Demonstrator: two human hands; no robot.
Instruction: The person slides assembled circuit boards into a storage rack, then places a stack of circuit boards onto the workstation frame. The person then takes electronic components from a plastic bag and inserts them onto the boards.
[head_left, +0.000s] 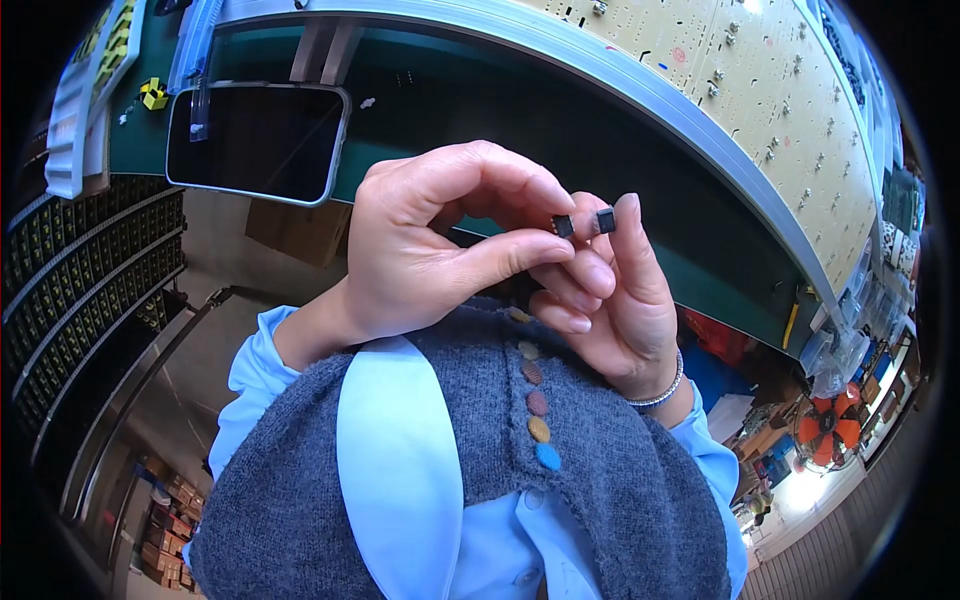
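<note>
my left grip (410, 235) pinches a small black part (563, 227) between thumb and forefinger. my right grip (640, 310) pinches a second black part (605, 220), also between thumb and forefinger, its lower fingers curled just under my left thumb tip. the two parts sit just beside each other with a narrow gap between them, held up in front of my chest. i judge the step in hand to be handling the pair up close, one to each grip. the next move, as i read it, calls for a light, steady pinch and fine turning at the fingertips; parts this small could easily slip. my own fingers crowd the space around them and are the main thing in the way.

just below the right grip is my bracelet (660, 397). beyond the left grip, off to its left, a dark phone (258, 140) lies on the green surface (440, 90), with a white scrap (367, 103) near its right edge. ahead and right of both grips runs a metal rail (690, 110), and past it a tan board (760, 100). racks (90, 290) stand far left; a fan (827, 428), far right.
</note>
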